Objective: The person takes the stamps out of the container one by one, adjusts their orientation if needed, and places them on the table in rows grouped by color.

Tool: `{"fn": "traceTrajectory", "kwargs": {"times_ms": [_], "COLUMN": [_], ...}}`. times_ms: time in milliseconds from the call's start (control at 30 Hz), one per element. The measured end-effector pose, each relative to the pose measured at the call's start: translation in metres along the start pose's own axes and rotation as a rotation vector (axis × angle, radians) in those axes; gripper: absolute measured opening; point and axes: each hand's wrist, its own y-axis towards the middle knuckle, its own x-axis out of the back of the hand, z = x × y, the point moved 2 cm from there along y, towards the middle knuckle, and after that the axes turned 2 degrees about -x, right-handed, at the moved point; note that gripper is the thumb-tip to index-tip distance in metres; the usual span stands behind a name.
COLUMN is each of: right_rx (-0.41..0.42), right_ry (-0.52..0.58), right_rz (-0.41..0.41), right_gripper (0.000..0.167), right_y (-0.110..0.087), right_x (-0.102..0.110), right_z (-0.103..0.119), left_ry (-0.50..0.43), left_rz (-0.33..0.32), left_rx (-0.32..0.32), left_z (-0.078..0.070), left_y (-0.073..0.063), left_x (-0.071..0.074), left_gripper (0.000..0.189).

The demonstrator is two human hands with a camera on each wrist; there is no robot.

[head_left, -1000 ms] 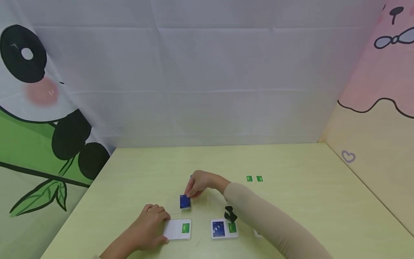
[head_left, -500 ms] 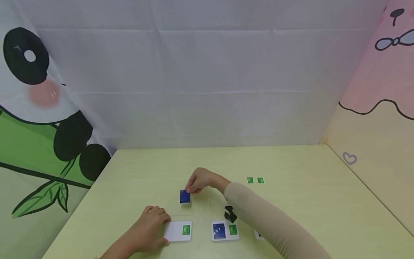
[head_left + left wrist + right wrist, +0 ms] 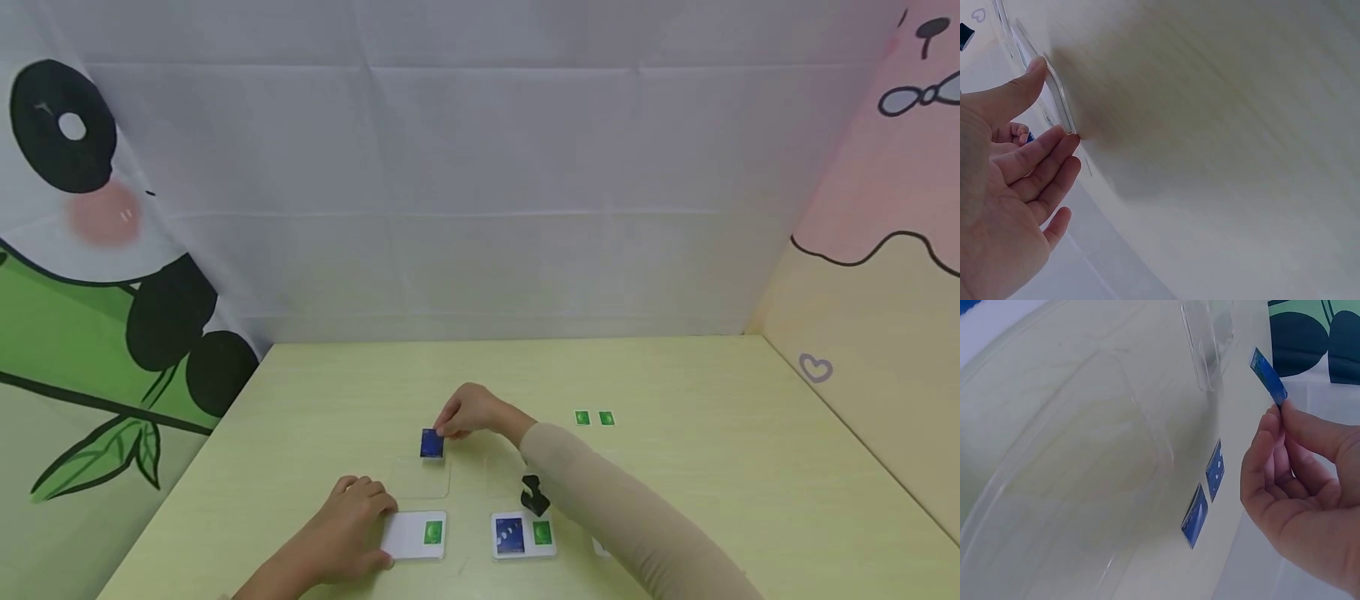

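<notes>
My right hand (image 3: 474,410) pinches a small blue picture card (image 3: 432,443) by its corner between thumb and fingers. In the right wrist view that blue card (image 3: 1268,375) is lifted off the table, seen nearly edge-on. Two more blue cards (image 3: 1194,515) lie on the table below that hand. My left hand (image 3: 348,529) holds a white rectangular card (image 3: 405,535) by its left end, thumb at the near edge and fingers at the far edge. A green picture (image 3: 433,532) sits on its right part. In the left wrist view, the card's edge (image 3: 1059,94) shows between thumb and fingertips.
Right of it lies another white card (image 3: 532,550) with a blue and a green picture. A third white piece (image 3: 601,547) is mostly hidden by the right sleeve. A clear plastic piece (image 3: 420,480) lies ahead, and two green cards (image 3: 582,417) lie farther right.
My right hand has carried the blue card away from me, uncovering more of the clear plastic piece. The left hand keeps its hold on the white card.
</notes>
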Motion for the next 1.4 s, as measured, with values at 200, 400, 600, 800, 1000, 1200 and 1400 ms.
{"fn": "traceTrajectory", "kwargs": {"times_ms": [200, 400, 600, 800, 1000, 1200, 1400], "right_rx": [0.029, 0.023, 0.009, 0.000, -0.015, -0.006, 0.000], "right_ry": [-0.049, -0.065, -0.092, -0.078, -0.044, -0.036, -0.046], "right_rz": [-0.056, -0.085, -0.115, -0.114, -0.120, -0.120, -0.131], "right_gripper": [0.009, 0.008, 0.009, 0.009, 0.009, 0.009, 0.008], "right_y": [0.005, 0.011, 0.014, 0.018, 0.023, 0.027, 0.032], "right_x": [0.002, 0.002, 0.002, 0.003, 0.003, 0.000, -0.004], "right_z": [-0.002, -0.006, -0.012, -0.012, -0.010, -0.007, -0.007], "left_ry": [-0.008, -0.008, -0.002, -0.003, 0.001, 0.020, 0.032], "left_rz": [0.012, 0.026, 0.016, 0.013, -0.005, -0.031, -0.051], "left_rx": [0.013, 0.023, 0.015, 0.020, 0.011, -0.008, -0.023], "left_z": [0.000, 0.001, 0.000, 0.000, 0.001, 0.002, 0.002], "left_y": [-0.001, 0.000, -0.001, -0.002, -0.001, -0.001, -0.002], "left_x": [0.000, 0.000, -0.001, 0.000, 0.001, -0.001, -0.001], "left_gripper": [0.053, 0.053, 0.052, 0.052, 0.051, 0.050, 0.050]}}
